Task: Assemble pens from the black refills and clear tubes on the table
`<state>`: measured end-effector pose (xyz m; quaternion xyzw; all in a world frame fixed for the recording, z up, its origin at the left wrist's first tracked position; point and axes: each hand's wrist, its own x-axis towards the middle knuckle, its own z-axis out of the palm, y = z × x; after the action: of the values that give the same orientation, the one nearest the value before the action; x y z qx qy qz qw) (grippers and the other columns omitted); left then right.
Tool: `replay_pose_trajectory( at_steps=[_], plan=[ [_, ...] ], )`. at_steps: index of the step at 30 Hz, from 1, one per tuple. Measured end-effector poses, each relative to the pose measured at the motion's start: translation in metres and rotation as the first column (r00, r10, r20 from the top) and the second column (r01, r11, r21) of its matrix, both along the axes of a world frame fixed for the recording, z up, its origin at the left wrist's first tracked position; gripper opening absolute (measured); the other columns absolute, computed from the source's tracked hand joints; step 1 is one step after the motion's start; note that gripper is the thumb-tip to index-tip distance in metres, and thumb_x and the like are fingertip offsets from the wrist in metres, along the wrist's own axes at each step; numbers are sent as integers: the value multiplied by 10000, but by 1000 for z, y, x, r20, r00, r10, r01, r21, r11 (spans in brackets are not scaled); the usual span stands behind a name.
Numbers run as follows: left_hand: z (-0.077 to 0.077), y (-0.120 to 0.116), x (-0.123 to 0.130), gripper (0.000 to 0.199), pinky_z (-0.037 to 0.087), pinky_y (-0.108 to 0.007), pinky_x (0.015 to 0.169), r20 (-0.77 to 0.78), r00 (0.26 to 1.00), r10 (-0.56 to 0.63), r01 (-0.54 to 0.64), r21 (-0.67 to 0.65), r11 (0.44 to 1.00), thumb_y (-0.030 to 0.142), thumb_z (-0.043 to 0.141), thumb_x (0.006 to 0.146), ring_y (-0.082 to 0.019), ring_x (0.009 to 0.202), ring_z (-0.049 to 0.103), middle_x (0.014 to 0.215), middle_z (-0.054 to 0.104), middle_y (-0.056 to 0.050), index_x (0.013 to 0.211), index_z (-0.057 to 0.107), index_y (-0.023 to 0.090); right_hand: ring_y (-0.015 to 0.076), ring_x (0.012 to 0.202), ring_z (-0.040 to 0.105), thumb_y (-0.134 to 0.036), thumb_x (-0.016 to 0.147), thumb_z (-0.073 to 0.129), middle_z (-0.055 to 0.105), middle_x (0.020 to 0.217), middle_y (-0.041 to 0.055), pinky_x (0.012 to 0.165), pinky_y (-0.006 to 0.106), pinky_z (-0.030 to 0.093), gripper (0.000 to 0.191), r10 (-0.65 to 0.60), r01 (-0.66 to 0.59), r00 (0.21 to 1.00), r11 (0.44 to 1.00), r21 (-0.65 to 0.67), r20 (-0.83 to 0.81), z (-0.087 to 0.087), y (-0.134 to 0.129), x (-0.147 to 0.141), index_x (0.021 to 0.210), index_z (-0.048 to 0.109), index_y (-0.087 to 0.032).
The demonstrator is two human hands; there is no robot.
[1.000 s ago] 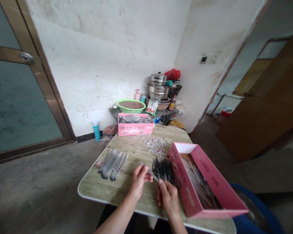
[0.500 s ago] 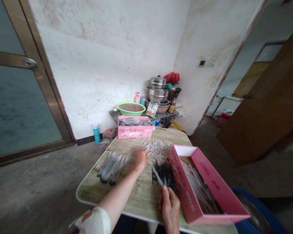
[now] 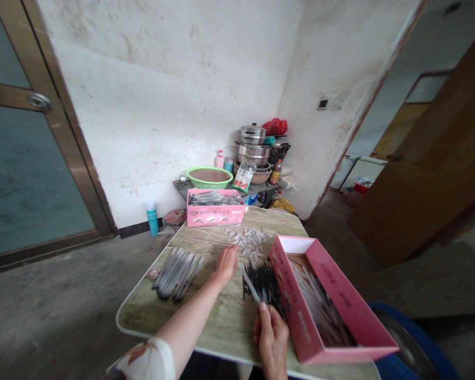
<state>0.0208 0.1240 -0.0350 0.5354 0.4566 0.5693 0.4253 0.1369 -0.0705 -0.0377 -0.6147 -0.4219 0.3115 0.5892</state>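
Observation:
My right hand point(image 3: 273, 335) pinches a slim translucent pen barrel point(image 3: 249, 284), which points up and left over a pile of thin black pen parts point(image 3: 263, 277). My left hand point(image 3: 226, 262) reaches to the near-left edge of a heap of small whitish pieces point(image 3: 251, 241). Its fingers are drawn together, and what they hold, if anything, is hidden. Left of that arm lies a row of translucent pens with black ends point(image 3: 176, 272). On the right stands a long pink box point(image 3: 340, 279) with more translucent barrels inside.
A smaller pink box point(image 3: 214, 215) full of pens stands at the table's point(image 3: 221, 327) far edge. Behind it, a low stand holds a green basin point(image 3: 209, 182), stacked steel pots point(image 3: 254, 148) and bottles. A blue tub point(image 3: 411, 338) sits beyond the long box at right.
The view has shifted slightly. My left hand stays by the whitish pieces with its wrist turned a little. My right hand keeps its hold on the pen barrel.

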Motion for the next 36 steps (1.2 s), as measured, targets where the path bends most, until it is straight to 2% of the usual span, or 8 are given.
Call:
replay_pose_trajectory(
  at_steps=[3, 5, 6, 8, 10, 12, 30, 36],
  plan=[
    [0, -18, -9, 103, 424, -309, 730, 15, 999, -51, 52, -29, 998, 183, 751, 591, -207, 717, 589, 676, 639, -30, 642, 665, 211, 110, 412, 415, -525, 881, 475, 427, 442, -51, 413, 202, 323, 440, -3, 3, 1000, 1000, 1, -2, 0, -1, 1, 580, 467, -203],
    [0, -31, -14, 140, 433, -276, 652, 215, 973, -89, 112, -99, 989, 273, 741, 645, -168, 652, 582, 681, 646, -27, 748, 693, 192, 109, 413, 414, -515, 880, 482, 425, 442, -52, 417, 202, 320, 438, 4, -4, 1000, 1000, 7, -10, 0, -2, 1, 573, 458, -204],
    [0, -38, -16, 197, 436, -255, 629, 373, 923, -91, 151, -135, 979, 312, 744, 657, -147, 639, 582, 696, 650, -25, 798, 694, 183, 108, 413, 412, -511, 880, 486, 424, 442, -53, 418, 202, 319, 437, 10, -10, 1000, 1000, 12, -14, 0, -2, 1, 570, 454, -204],
    [2, -48, -19, 279, 441, -212, 617, 649, 759, -45, 211, -179, 961, 331, 783, 630, -104, 629, 582, 719, 654, -15, 831, 681, 166, 105, 410, 404, -507, 879, 491, 422, 444, -54, 418, 203, 315, 437, 19, -19, 1000, 1000, 22, -16, -1, -3, 1, 568, 451, -204],
    [3, -56, -21, 314, 448, -181, 613, 774, 633, 6, 230, -196, 953, 299, 829, 577, -73, 612, 579, 712, 654, -4, 805, 669, 153, 103, 409, 395, -504, 877, 495, 417, 441, -54, 419, 203, 308, 443, 26, -26, 1000, 999, 30, -4, -1, -4, 1, 556, 445, -203],
    [5, -59, -21, 319, 454, -166, 603, 807, 590, 22, 230, -195, 953, 271, 844, 560, -62, 599, 578, 696, 651, 3, 794, 666, 146, 103, 411, 394, -500, 875, 501, 412, 437, -53, 422, 203, 304, 447, 33, -34, 999, 999, 32, 16, -1, -5, 1, 547, 445, -202],
    [1, -69, -13, 309, 392, -192, 528, 651, 750, -120, 265, -129, 956, 334, 792, 641, -73, 557, 529, 671, 600, 14, 815, 647, 124, 104, 403, 418, -504, 876, 488, 415, 446, -57, 415, 200, 326, 438, 29, -31, 997, 999, 35, 75, -11, -2, 0, 561, 451, -202],
    [3, -69, -16, 327, 370, -197, 502, 596, 800, -73, 206, -158, 966, 369, 788, 628, -70, 525, 503, 647, 582, 26, 797, 646, 128, 114, 432, 438, -474, 880, 491, 445, 482, -47, 441, 207, 334, 385, 44, -57, 961, 997, 42, 272, -13, 1, -1, 608, 489, -201]
  ],
)
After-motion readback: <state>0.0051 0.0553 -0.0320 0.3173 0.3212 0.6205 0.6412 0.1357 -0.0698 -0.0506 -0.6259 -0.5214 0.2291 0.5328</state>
